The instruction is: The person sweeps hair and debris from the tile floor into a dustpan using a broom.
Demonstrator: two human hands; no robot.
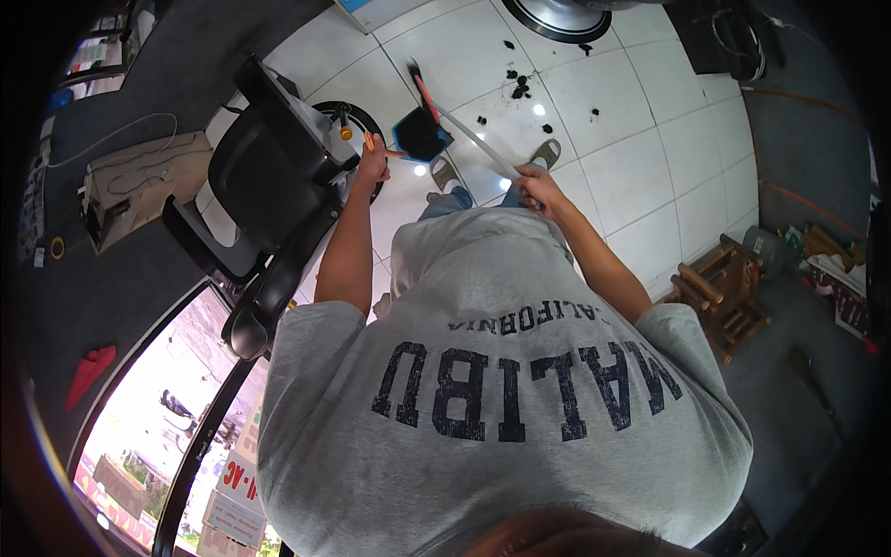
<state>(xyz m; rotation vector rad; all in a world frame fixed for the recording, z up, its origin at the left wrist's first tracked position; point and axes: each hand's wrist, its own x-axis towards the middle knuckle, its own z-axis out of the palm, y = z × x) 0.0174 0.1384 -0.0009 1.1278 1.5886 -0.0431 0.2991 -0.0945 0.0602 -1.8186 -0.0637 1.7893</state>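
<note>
My right hand (539, 189) is closed around the pale handle (480, 143) of a broom, whose red and black head (420, 87) rests at the far edge of a dustpan. The dustpan (420, 136) is blue-edged and filled with dark hair clippings, on the tiled floor ahead of my feet. My left hand (376, 161) is closed on a thin orange handle end (369, 141), just left of the dustpan; whether that handle joins the dustpan cannot be told. Small dark clumps of hair (520, 87) lie scattered on the white tiles beyond my feet.
A black salon chair (268, 174) with a round base stands close on my left. Another round chair base (557, 17) is at the top. A cardboard box (132, 181) sits at the far left, a wooden stool (724, 292) at the right. A glass door (167, 390) is at lower left.
</note>
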